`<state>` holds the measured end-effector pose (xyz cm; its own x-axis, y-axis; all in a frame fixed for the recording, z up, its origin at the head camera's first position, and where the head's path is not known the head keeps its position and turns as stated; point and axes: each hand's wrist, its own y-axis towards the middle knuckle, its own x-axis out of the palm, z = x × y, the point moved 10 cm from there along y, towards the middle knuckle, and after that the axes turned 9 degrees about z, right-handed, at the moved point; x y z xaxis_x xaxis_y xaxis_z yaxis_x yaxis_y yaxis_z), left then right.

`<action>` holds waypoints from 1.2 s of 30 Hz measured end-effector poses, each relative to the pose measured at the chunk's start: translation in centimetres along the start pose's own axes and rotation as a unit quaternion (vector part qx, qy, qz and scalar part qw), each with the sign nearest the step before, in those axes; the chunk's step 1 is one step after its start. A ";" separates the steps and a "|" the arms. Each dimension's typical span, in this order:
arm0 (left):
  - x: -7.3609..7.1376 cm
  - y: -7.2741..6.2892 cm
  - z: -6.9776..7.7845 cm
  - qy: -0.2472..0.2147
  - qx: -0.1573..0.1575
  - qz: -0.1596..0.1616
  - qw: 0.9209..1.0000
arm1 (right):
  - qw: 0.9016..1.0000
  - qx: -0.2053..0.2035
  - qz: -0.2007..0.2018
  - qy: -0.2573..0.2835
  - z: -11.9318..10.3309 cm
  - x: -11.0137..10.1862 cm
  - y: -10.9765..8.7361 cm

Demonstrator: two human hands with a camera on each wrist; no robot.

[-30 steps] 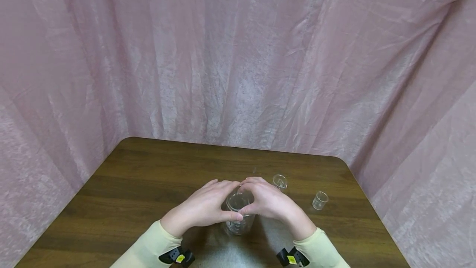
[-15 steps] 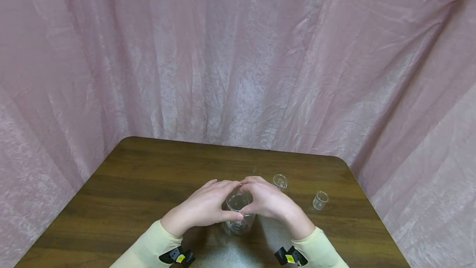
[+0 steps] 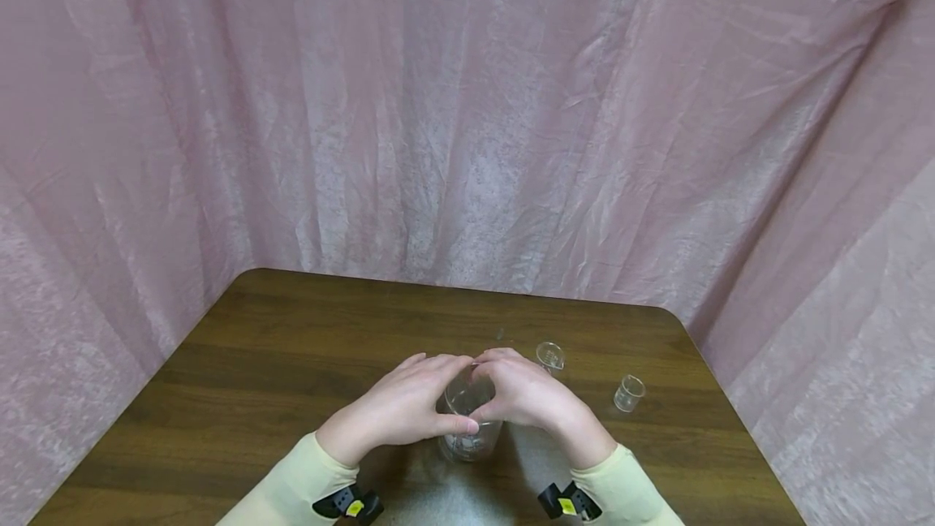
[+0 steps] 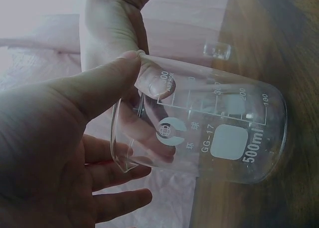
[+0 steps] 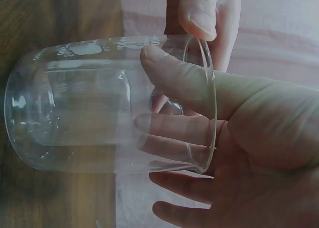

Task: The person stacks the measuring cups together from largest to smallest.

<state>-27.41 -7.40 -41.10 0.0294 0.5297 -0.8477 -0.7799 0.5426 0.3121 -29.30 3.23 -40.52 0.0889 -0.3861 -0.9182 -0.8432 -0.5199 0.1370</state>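
Note:
A large clear glass beaker (image 4: 199, 158), marked 500ml, stands on the wooden table in front of me, with a smaller glass beaker (image 5: 84, 113) inside it near the bottom. My left hand (image 3: 409, 398) grips the large beaker at its rim, the thumb at the near side and the fingers at the far side. My right hand (image 3: 526, 396) reaches into the mouth from the right. Through the glass in the right wrist view, its thumb and fingers are spread inside the mouth. Their tips are close above the smaller beaker's rim, with nothing between them.
Two other small glass beakers stand on the dark wooden table (image 3: 292, 347) to the right: one (image 3: 550, 356) just behind my right hand, the other (image 3: 629, 394) farther right. Pink curtains (image 3: 438, 104) hang behind the table and along its sides.
Inside the large beaker, the smaller one's rim seems to sit lower now than a second ago. Both hands stay almost in place; the right wrist has shifted slightly left.

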 end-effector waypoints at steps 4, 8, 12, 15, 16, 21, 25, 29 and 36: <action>0.0 0.0 0.0 -0.001 0.000 0.001 1.000 | 1.000 -0.001 0.003 -0.005 -0.1 0.0 0.0; 0.0 -0.1 0.0 0.000 0.000 0.002 1.000 | 1.000 0.001 0.003 -0.009 -0.1 0.0 0.0; 0.0 0.0 0.0 0.002 0.002 0.004 1.000 | 1.000 0.002 0.003 -0.013 0.0 0.0 0.0; 0.0 0.0 0.0 0.003 0.002 0.004 1.000 | 1.000 0.003 0.004 -0.014 0.1 0.0 0.0; 0.0 0.0 0.0 0.003 0.001 0.003 1.000 | 1.000 0.002 0.005 -0.014 0.1 0.0 0.0; 0.0 0.0 0.0 0.005 0.002 0.003 1.000 | 1.000 -0.008 0.012 -0.020 0.0 -0.1 0.0; 0.0 0.1 0.0 0.007 0.001 0.002 1.000 | 1.000 -0.009 0.013 -0.022 0.0 -0.1 0.0; 0.1 0.1 0.0 0.006 0.001 0.002 1.000 | 1.000 -0.004 0.010 -0.021 0.0 -0.1 0.0; 0.1 0.1 0.0 0.006 0.000 0.003 1.000 | 1.000 -0.008 0.012 -0.019 -0.1 -0.2 0.0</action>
<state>-27.48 -7.32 -41.13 0.0175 0.5243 -0.8514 -0.7797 0.5402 0.3166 -29.26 3.24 -40.35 0.0489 -0.3695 -0.9280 -0.8358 -0.5238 0.1645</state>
